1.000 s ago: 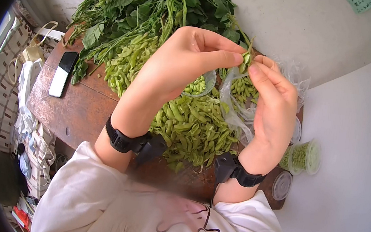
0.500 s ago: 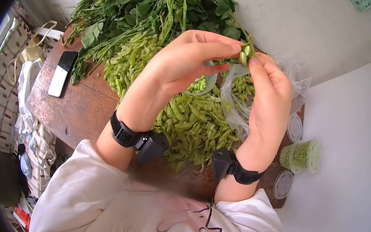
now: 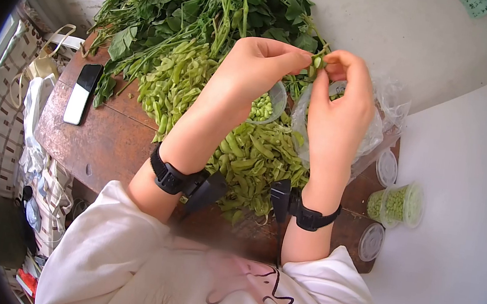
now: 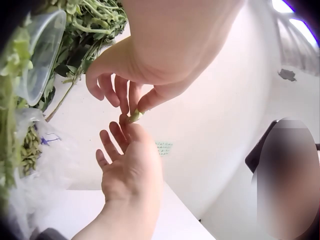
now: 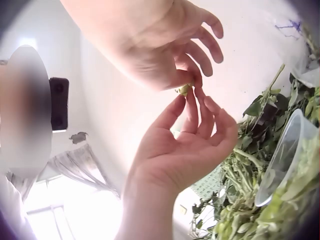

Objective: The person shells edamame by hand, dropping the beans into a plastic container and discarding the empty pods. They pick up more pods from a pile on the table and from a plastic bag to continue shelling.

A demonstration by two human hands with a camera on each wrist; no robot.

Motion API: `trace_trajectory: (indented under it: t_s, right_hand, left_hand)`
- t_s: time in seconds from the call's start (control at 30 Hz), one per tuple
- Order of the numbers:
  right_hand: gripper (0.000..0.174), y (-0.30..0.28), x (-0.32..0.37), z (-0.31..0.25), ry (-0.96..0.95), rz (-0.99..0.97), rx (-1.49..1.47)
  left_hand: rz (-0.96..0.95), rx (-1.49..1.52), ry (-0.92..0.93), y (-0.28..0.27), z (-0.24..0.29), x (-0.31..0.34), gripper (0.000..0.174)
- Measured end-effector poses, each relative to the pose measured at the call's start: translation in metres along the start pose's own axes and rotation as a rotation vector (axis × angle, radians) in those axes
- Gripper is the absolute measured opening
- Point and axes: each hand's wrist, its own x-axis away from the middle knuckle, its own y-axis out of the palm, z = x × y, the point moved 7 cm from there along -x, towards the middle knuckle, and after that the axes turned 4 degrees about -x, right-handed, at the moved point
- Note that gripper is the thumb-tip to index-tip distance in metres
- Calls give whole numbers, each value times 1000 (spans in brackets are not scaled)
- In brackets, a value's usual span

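Observation:
Between the fingertips of both hands is a green soybean pod [image 3: 315, 65], split so that pale beans show. My left hand [image 3: 250, 71] pinches its left end with thumb and forefinger. The right hand [image 3: 346, 104] grips the other end, its thumb below and forefinger bent over. In the left wrist view the pod [image 4: 135, 116] sits right where the two sets of fingertips meet. Under the hands stands a clear plastic tub [image 3: 280, 99] holding shelled beans [image 3: 261, 108], partly covered by my left wrist. A heap of pods [image 3: 249, 159] lies in front of it.
Leafy stalks [image 3: 200, 13] cover the table's back, with more pods [image 3: 173, 82] beside them. To the right lie a clear plastic bag [image 3: 373, 137], a tub of beans [image 3: 395, 205] and round lids [image 3: 371, 242]. A phone [image 3: 83, 94] rests at the left.
My right hand has shifted up and slightly left, its forefinger now bent over the pod. The pod, held in both hands, has moved slightly up and left.

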Motion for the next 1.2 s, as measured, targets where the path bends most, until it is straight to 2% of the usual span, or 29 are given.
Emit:
trace_trajectory:
  t_s: [0.07,0.13,0.27,0.33,0.57,0.63,0.67,0.73,0.8,0.9,1.07,1.2]
  right_hand:
    - [16,0,-2,-1,-46,-17,-19]
    - [20,2,-1,-6,-189,-57,81]
    - [21,3,1,-10,-270,-46,132]
    - [19,6,2,-9,-194,-87,60]
    - [18,5,3,-9,-180,-153,49]
    - [17,7,4,-7,-112,-180,20]
    - [17,7,5,-8,-115,-175,16]
    - [17,11,6,0,-2,-207,-18]
    - [17,13,7,2,-4,-185,-13]
    - [17,14,8,-2,-21,-158,9]
    - [17,21,9,-1,-8,-209,74]
    - [17,26,11,-3,49,-262,88]
  left_hand:
    - [8,-29,13,-2,1,0,28]
    - [39,-50,12,-5,4,0,29]
    - [6,-134,32,-9,-1,-8,26]
    - [31,-191,1,-11,-3,-7,26]
    - [52,-398,91,-13,7,-3,27]
    - [115,-469,237,-13,17,1,23]
    - [101,-591,243,-12,20,5,23]
    - [119,-675,300,-10,29,11,21]
    - [150,-776,427,-7,36,16,18]
    - [190,-745,557,-5,42,18,12]
    - [138,-811,453,-10,39,14,15]
    - [128,-877,496,-11,36,12,13]
